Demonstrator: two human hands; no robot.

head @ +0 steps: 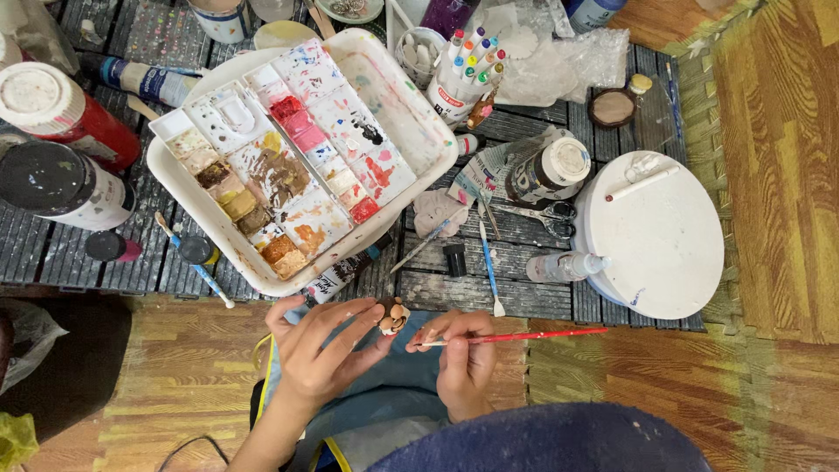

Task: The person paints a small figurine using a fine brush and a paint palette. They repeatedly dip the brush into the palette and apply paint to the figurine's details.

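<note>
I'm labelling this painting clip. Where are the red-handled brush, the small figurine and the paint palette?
red-handled brush (524, 336): head view, middle of its red handle.
small figurine (393, 316): head view, its tan body, held at the left hand's fingertips.
paint palette (288, 166): head view, its stained mixing wells.

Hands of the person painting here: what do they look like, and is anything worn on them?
Both the left hand and the right hand are bare: no gloves, and no rings or watch that I can make out. The forearms show no sleeves. Small flecks that look like paint mark the right hand's fingers. The nails look short and plain.
</note>
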